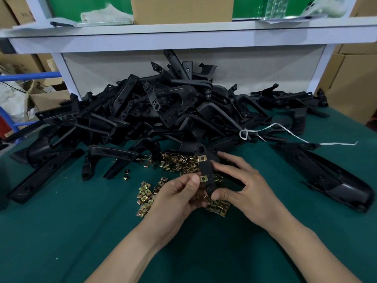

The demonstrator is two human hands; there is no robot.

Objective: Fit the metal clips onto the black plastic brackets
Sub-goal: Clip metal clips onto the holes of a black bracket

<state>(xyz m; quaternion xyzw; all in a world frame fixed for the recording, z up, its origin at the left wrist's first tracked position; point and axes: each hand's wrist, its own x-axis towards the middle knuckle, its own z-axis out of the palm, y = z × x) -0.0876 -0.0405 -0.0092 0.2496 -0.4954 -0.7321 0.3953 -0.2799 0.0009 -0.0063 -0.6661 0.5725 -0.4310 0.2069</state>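
Note:
A black plastic bracket (206,170) is held upright over the green table between both hands. One brass metal clip (202,158) sits near its upper end. A second clip (203,178) sits lower down, where my left hand (179,195) pinches it with thumb and forefinger. My right hand (242,186) grips the bracket's lower end and right side, thumb on the round boss at the bottom. Loose brass clips (145,196) lie scattered on the mat under and beyond the hands.
A big heap of black brackets (163,111) fills the table's far half. Long black parts lie at the left (42,172) and right (330,176). A white string (285,131) trails over the heap. A white shelf (183,37) stands behind, cardboard boxes around.

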